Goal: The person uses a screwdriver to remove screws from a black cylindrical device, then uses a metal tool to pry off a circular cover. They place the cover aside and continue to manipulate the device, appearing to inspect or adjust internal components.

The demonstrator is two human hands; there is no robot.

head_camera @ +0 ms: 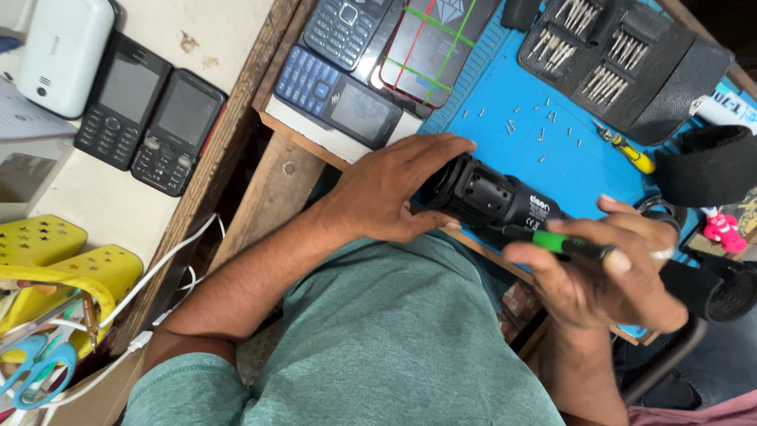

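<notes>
The left hand (pixel 390 189) lies over a black cylindrical device (pixel 489 197), fingers curled around its end, holding it at the near edge of the blue work mat (pixel 552 150) on the tabletop (pixel 260 189). The right hand (pixel 607 276) closes its grip on a green-and-black screwdriver (pixel 560 241), tip directed at the device body. Loose screws (pixel 544 134) lie scattered on the mat. A black bit case (pixel 623 63) lies open beyond. Keypad phones (pixel 339 95) lie beside the mat.
</notes>
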